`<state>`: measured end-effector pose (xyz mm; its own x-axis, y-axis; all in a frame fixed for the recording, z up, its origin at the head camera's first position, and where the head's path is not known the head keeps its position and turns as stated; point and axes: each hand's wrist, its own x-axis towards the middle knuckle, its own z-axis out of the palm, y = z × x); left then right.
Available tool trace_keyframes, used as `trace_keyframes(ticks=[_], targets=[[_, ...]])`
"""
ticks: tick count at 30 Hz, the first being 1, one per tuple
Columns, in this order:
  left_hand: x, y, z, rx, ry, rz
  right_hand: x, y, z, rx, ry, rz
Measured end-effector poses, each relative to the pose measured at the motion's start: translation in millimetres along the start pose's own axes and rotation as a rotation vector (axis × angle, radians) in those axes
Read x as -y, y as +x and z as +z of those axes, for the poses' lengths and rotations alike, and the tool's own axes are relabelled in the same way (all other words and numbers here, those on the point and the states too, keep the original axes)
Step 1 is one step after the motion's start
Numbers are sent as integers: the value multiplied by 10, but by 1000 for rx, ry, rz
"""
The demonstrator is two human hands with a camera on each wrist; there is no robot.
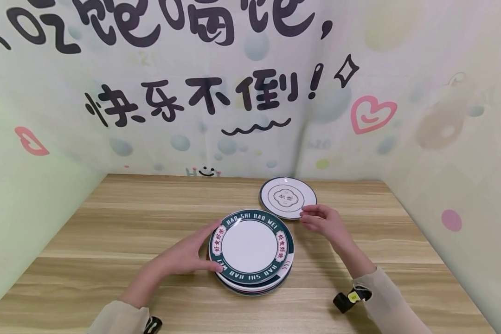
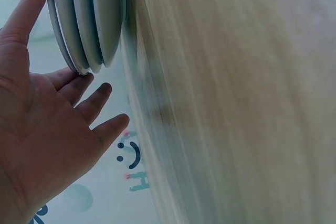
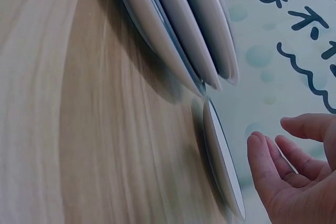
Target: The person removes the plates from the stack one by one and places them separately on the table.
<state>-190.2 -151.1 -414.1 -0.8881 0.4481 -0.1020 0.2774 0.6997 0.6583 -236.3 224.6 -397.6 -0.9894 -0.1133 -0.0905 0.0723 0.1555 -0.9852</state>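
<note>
Cream cloth makes up the left sleeve [image 1: 117, 319], and from where I stand it leads to the left hand [image 1: 183, 255], set at the nine o'clock side of a stack of dinner plates [image 1: 252, 253] on the wood-grain table [image 1: 171, 297]. That hand is spread in a wide C, thumb at the rim near eight o'clock, forefinger near ten; it braces the edge rather than wrapping it. I take the broad span to be for steadying the pile, whose lower rims show from four to six o'clock, as the plates seem not quite centred. Uppermost is the green-rimmed plate lettered HAO SHI HAO WEI [image 1: 250, 243], face up. At the stack's one o'clock lies a small blue-rimmed side plate [image 1: 285, 198], also face up; whether its rim touches the stack I cannot tell. The right hand [image 1: 323, 225] hangs at the side plate's four o'clock, fingers half bent, a gap between thumb and fingertips, nothing in its grasp; that spot seems chosen to put the near rim within easy reach. At this hand's five o'clock, a black wrist device [image 1: 346, 301] sits against the right sleeve [image 1: 388, 297].
</note>
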Motion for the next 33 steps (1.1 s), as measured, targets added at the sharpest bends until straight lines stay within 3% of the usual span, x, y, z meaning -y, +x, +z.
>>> trace_keyframes(ticks=[33], targets=[[-11,8,7,0,6,-24,112,-216,184,80,-35,-32]])
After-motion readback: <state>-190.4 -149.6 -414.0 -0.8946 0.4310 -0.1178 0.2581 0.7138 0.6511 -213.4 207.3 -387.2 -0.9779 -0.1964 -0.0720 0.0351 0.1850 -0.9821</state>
